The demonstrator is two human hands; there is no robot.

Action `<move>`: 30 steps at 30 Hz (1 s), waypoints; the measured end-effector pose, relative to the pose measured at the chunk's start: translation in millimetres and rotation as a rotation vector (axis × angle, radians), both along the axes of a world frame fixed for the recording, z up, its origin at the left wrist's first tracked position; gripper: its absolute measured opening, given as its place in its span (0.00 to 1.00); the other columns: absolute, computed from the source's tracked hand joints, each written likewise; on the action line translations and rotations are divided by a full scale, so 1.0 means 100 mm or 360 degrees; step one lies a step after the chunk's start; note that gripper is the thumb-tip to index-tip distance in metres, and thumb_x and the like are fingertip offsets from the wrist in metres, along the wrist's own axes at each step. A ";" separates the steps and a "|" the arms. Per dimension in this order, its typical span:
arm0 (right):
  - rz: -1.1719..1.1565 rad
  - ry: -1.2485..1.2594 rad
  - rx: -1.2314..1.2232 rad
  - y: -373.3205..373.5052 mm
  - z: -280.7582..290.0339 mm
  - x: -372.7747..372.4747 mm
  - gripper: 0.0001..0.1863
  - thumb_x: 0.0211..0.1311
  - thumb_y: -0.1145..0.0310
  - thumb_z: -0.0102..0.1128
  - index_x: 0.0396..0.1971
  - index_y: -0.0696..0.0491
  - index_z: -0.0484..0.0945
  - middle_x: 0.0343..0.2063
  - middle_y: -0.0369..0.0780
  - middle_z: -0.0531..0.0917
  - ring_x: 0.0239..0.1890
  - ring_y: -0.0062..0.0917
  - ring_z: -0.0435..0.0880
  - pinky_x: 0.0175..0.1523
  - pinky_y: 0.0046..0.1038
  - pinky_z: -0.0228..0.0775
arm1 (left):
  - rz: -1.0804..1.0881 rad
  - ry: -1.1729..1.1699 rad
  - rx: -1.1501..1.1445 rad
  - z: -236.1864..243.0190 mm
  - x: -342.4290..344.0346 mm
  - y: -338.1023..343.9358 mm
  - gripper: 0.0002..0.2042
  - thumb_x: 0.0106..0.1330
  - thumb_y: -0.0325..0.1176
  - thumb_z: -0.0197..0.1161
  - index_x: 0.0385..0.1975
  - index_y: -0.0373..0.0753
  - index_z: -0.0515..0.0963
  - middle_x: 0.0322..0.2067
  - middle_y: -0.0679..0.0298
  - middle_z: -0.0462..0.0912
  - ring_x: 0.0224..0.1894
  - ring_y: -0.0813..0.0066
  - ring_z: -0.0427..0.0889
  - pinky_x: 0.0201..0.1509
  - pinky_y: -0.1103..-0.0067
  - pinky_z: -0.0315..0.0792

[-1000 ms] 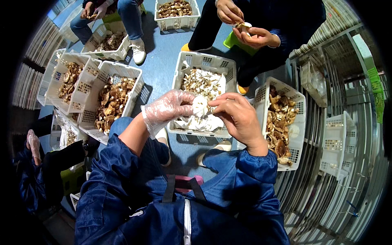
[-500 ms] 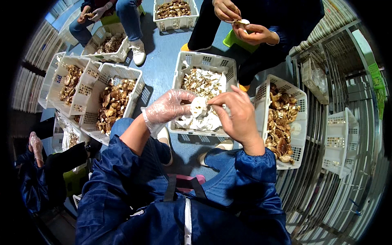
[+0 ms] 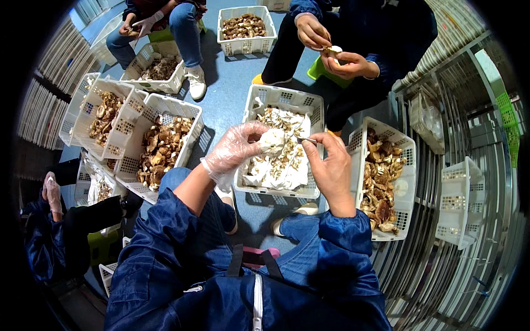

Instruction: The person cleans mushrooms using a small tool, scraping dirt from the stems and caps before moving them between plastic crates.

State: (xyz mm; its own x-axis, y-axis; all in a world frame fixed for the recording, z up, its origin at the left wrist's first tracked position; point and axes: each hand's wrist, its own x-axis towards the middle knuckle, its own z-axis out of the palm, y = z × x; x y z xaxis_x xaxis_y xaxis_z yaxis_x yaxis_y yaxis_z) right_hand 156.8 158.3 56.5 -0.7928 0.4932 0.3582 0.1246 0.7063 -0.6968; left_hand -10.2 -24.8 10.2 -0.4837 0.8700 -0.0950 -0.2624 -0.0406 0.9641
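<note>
My left hand (image 3: 234, 151), in a clear plastic glove, grips a pale, lumpy white piece (image 3: 273, 141), probably mushroom. Just to its right, my bare right hand (image 3: 329, 171) pinches a small thin object (image 3: 308, 140), too small to name surely, between thumb and forefinger. Both hands are over a white perforated crate (image 3: 301, 98) lined with white material and scattered with small pale and brown mushroom pieces. On my right stands a crate of brown mushrooms (image 3: 380, 187); more brown mushrooms (image 3: 163, 146) fill a crate on my left.
A co-worker's hands (image 3: 345, 63) hold a mushroom opposite me. Another worker (image 3: 185, 30) sits at the upper left, and a gloved hand (image 3: 52, 196) shows at the far left. Crates (image 3: 245, 47) stand around on the blue floor; metal racks with trays (image 3: 419, 259) line the right.
My right hand has pulled a little rightward, apart from the white piece, which stays in my left hand. The whole view has shifted so crates appear slightly lower.
</note>
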 end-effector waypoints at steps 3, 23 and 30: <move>0.0078 0.0048 -0.0067 -0.01 -0.03 -0.02 0.08 0.64 0.67 0.69 0.36 0.55 0.83 0.38 0.42 0.87 0.47 0.38 0.84 0.55 0.35 0.74 | 0.0040 0.0137 -0.0141 0.03 0.01 0.02 0.16 0.67 0.32 0.70 0.52 0.34 0.81 0.47 0.62 0.84 0.48 0.75 0.83 0.55 0.76 0.78; -0.0062 -0.0080 -0.0215 0.09 -0.10 -0.16 0.12 0.65 0.64 0.66 0.42 0.57 0.84 0.42 0.44 0.89 0.49 0.34 0.86 0.57 0.32 0.74 | 0.0038 -0.0278 0.0068 0.07 0.06 0.08 0.24 0.66 0.35 0.72 0.60 0.34 0.76 0.53 0.60 0.83 0.52 0.72 0.82 0.58 0.75 0.76; -0.0043 -0.0044 -0.0247 -0.07 -0.05 -0.25 0.09 0.68 0.65 0.68 0.40 0.56 0.83 0.31 0.37 0.85 0.36 0.21 0.82 0.46 0.26 0.75 | -0.0068 0.0013 0.0182 0.17 0.12 -0.08 0.19 0.66 0.32 0.67 0.55 0.34 0.80 0.46 0.63 0.85 0.48 0.78 0.83 0.54 0.78 0.78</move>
State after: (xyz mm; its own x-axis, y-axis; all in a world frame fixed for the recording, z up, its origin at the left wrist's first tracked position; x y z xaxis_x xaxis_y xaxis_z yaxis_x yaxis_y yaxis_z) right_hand 132.2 151.7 51.4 -0.7869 0.5622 0.2543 0.1626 0.5864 -0.7935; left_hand 1.5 -32.4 27.2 -0.4462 0.8949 0.0099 -0.2585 -0.1395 0.9559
